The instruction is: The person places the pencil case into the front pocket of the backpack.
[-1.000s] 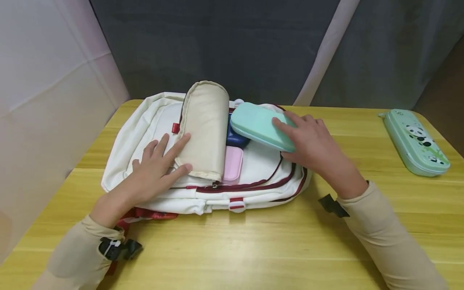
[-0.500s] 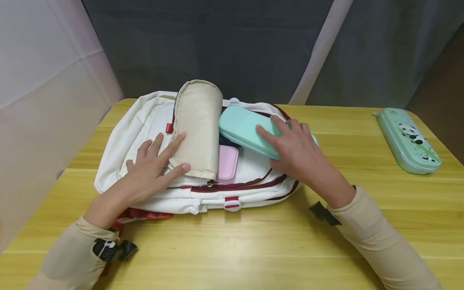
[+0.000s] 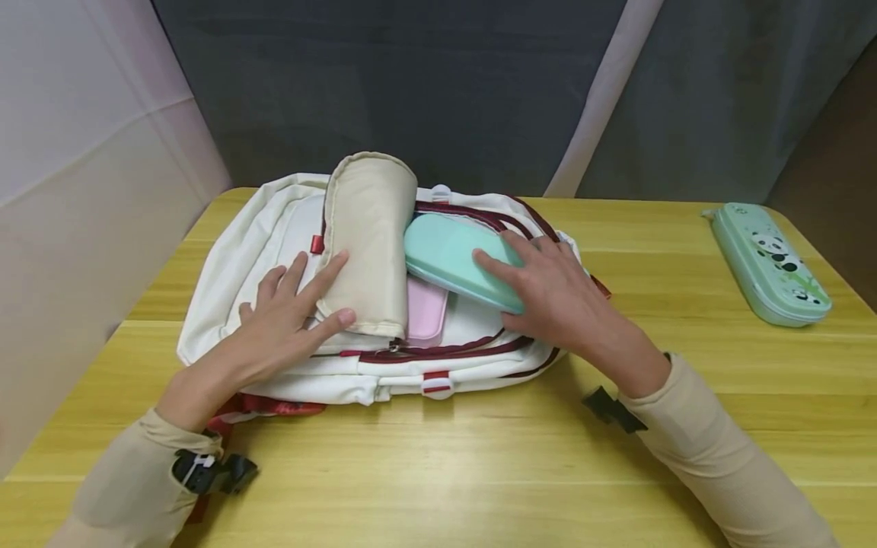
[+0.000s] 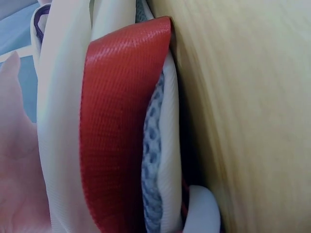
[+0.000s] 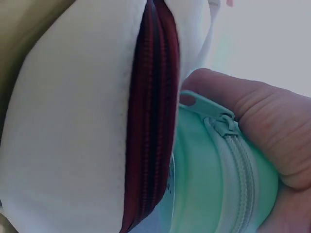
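1. One white backpack (image 3: 250,251) lies on the tabletop (image 3: 411,464), probably laid flat so its front pocket faces up.
2. One beige flap (image 3: 370,228), apparently the pocket's cover, is folded toward the left. The left hand (image 3: 284,327) rests with fingers spread apart across its edge and the white fabric, likely to hold it back.
3. The right hand (image 3: 555,293) has its fingers clamped on a mint case (image 3: 448,251), thumb on the near side; gripping one end presumably leaves the other free to tuck in. That case lies tilted over the pocket area, its left end right against the flap and partly over a pink case (image 3: 426,312).
4. Cases number three: two green, one pink. The pink one sits partly under the flap; the panda case (image 3: 777,262) stands well apart at the right, perhaps set aside to leave working room.
5. One broad red strap (image 4: 119,121) shows in the left wrist view.
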Motion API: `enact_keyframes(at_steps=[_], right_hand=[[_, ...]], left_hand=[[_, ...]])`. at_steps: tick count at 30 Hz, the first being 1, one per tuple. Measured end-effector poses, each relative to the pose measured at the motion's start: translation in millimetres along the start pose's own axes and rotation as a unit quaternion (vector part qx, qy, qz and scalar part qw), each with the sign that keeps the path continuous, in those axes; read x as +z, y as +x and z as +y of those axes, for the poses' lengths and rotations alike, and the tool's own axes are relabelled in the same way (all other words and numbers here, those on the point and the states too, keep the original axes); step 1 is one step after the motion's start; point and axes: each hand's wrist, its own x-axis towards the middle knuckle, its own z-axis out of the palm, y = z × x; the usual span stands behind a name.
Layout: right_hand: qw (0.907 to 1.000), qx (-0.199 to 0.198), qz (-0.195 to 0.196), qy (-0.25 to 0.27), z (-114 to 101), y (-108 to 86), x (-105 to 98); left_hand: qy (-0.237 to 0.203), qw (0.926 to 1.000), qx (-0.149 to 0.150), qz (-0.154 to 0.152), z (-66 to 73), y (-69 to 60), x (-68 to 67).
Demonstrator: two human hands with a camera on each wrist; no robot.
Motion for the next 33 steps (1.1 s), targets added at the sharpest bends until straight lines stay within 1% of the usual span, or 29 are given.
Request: enact_keyframes(at_steps=[4, 8, 13, 15, 17, 20, 24, 26, 30, 33], right_hand=[[0.9999, -0.010, -0.001, 0.007, 1.9, 0.0, -1.2], [0.9999, -0.007, -0.010, 0.001, 7.9, -0.5, -7.2], [0.9986, 0.026, 0.003, -0.046, 17.3, 0.6, -10.6], [0.9975, 0.048, 0.005, -0.051, 20.3, 3.6, -8.0], [0.9971, 0.062, 0.003, -0.045, 20.0, 6.7, -4.0], [0.9972, 0.058, 0.010, -0.047, 12.3, 8.9, 1.8], [0.9950, 0.035, 0.046, -0.081, -2.0, 6.6, 4.5], [0.9932, 0.038, 0.055, -0.096, -7.8, 3.3, 3.0], [0.9918, 0.055, 0.046, -0.105, -18.1, -5.3, -2.4], [0.9904, 0.052, 0.061, -0.113, -25.1, -11.7, -6.3]], left_hand=[[0.004, 1.0000, 0.000, 0.006, -0.8, -0.2, 1.3], [0.008, 0.9998, -0.002, 0.017, 0.3, -0.2, 6.0], [0.011, 0.9995, -0.002, 0.030, 1.5, -2.3, 12.3], [0.013, 0.9993, -0.003, 0.034, 1.7, -3.2, 12.3], [0.014, 0.9992, -0.002, 0.036, 1.5, -3.9, 11.1], [0.016, 0.9992, 0.004, 0.035, 1.0, -4.3, 8.6], [0.017, 0.9992, 0.007, 0.034, 0.0, -3.6, 7.2], [0.019, 0.9992, 0.006, 0.035, 0.1, -3.1, 7.4], [0.022, 0.9992, 0.004, 0.033, 0.9, -2.0, 7.2], [0.025, 0.9992, 0.004, 0.030, 1.7, -1.7, 5.2]])
